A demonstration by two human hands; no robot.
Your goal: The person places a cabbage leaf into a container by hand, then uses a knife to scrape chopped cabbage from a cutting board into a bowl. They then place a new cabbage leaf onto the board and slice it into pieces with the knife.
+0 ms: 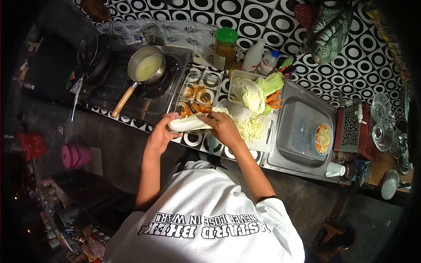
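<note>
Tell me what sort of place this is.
Looks like a home kitchen: a wooden-handled metal saucepan sits on a steel stove, a rectangular stainless-steel sink is set to the right, and a white cutting board holds shredded pale cabbage.

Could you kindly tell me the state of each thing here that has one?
Left hand: holding cabbage
Right hand: holding cabbage
Saucepan: uncovered, liquid inside
Jar: green lid on
Bottle: blue cap on
Bowl: uncovered, shredded vegetables inside
Board: bearing shredded cabbage
Stove: flame not visible
</note>
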